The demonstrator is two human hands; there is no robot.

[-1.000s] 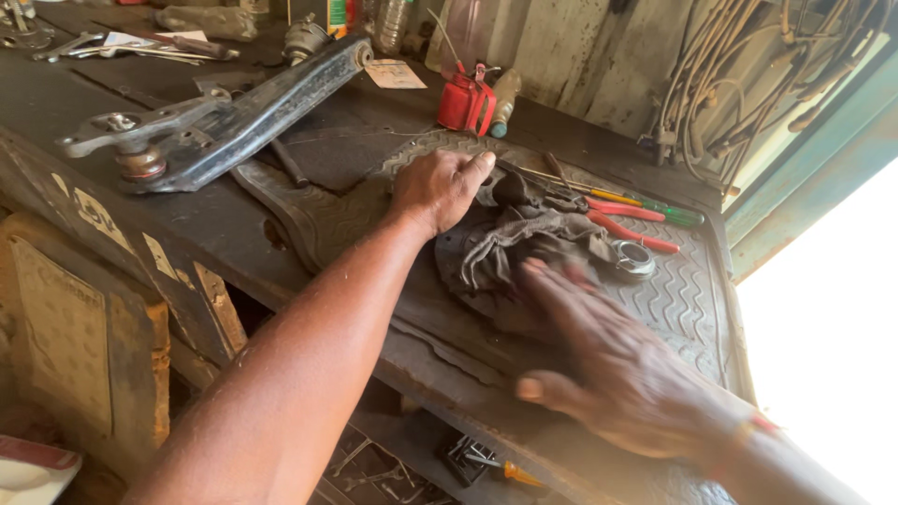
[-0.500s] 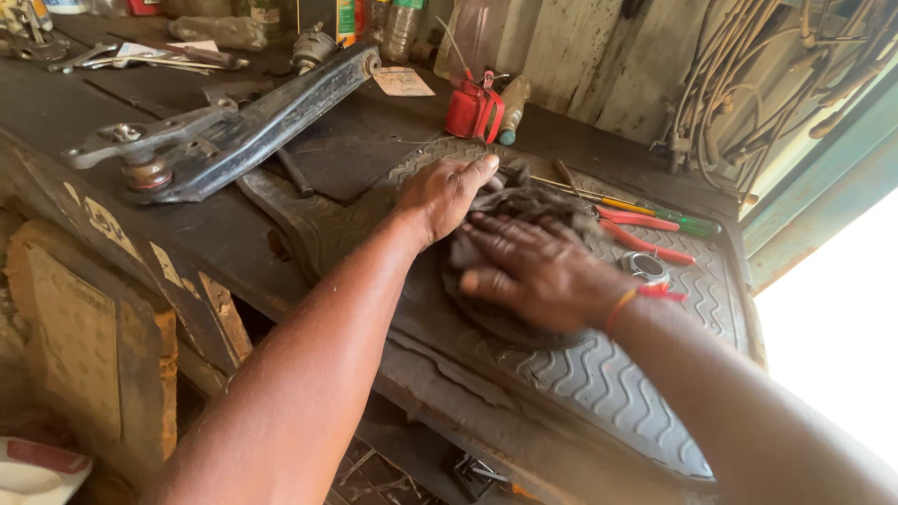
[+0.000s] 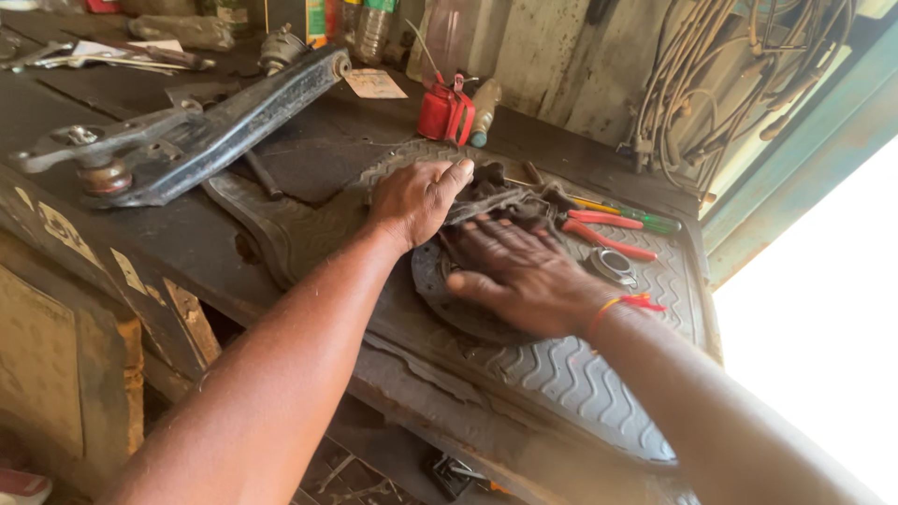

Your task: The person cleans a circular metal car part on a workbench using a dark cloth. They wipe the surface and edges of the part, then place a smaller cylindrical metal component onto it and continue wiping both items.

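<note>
Dark round metal disc [image 3: 449, 304] lies on a black ribbed rubber mat [image 3: 580, 374] spread over the right part of the worn, dark wooden counter [image 3: 140, 234]. The right hand [image 3: 519, 271] rests flat on top of the disc, palm down, fingers stretched out and pointing to the far left, grasping nothing; a thin red-and-orange thread band [image 3: 627, 304] circles its wrist. The left hand [image 3: 421, 196] lies just beyond it at the far edge of the disc, fingers curled loosely over a crumpled dark grey rag [image 3: 500, 196], its thumb pointing right; whether it truly pinches the rag I cannot tell. The two hands are almost touching.

Just right of the rag lie red-handled pliers [image 3: 608, 234] and a green-handled screwdriver [image 3: 645, 220], and near them on the mat sits a small round metal ring [image 3: 613, 265].

At the far side of the counter stands a small red oil can [image 3: 444, 112] with a thin spout, and beside it a small bottle with a teal cap [image 3: 484, 108]; what either holds cannot be seen. Further left along the back stand clear plastic bottles [image 3: 369, 28], contents unclear. A long black metal suspension arm [image 3: 196, 140] lies across the left of the counter. A bundle of pale cables [image 3: 711, 84] hangs on the wall at the far right.
</note>
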